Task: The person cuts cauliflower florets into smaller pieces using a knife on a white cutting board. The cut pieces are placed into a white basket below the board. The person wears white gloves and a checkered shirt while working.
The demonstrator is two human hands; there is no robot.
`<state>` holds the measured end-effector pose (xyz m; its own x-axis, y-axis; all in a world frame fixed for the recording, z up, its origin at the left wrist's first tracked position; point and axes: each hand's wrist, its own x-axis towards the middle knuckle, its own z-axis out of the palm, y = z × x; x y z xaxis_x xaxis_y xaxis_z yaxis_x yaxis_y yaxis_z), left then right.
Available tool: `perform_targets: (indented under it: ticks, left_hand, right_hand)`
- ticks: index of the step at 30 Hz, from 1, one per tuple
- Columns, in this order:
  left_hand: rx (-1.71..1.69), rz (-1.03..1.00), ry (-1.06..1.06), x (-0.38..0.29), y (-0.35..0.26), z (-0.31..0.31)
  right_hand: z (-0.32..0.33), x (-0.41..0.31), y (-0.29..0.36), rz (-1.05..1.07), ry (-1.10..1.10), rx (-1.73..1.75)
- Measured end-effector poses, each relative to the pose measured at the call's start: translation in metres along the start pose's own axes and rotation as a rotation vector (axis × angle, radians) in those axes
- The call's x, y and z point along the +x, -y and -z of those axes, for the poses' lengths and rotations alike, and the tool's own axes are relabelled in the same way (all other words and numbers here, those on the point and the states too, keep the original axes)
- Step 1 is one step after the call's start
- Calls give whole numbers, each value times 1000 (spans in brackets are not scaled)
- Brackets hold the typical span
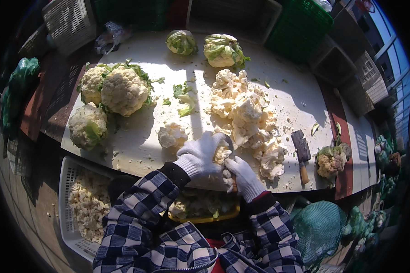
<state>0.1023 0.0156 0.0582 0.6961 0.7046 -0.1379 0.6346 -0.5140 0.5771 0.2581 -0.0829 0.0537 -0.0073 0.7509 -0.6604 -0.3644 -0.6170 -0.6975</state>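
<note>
My left hand [202, 153], in a white knit glove, grips a piece of cauliflower [222, 154] over the front part of the white board. Gloved in the same way, my right hand [243, 176] holds a curved knife [230, 146] by its wooden handle, with the blade against that piece. Just left of my left hand lies a cut cauliflower chunk [172, 135]. Beyond my hands a heap of trimmed cauliflower pieces [247, 109] stretches back to the right. A cleaver [301, 150] with a dark blade and wooden handle rests to the right of the heap.
Whole cauliflowers [124, 90] sit at the left, and two leafy heads [222, 51] stand at the back. A white crate [66, 204] of florets is at lower left. Below the board's edge is a yellow tub [222, 218] of trimmings. A green mesh sack [317, 228] stands at lower right.
</note>
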Motion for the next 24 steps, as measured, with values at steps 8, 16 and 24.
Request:
perform_targets:
  ticks: [8, 16, 24]
  left_hand:
    - [59, 7, -1, 4, 2, -4]
    - [-93, -112, -66, 7, 10, -6]
    - [-42, -61, -95, 8, 13, -12]
  right_hand:
    - [-13, -4, -12, 279, -505, -1156]
    - [-15, -19, -21, 271, -460, -1046]
    - [-10, -4, -35, 400, -537, -1211]
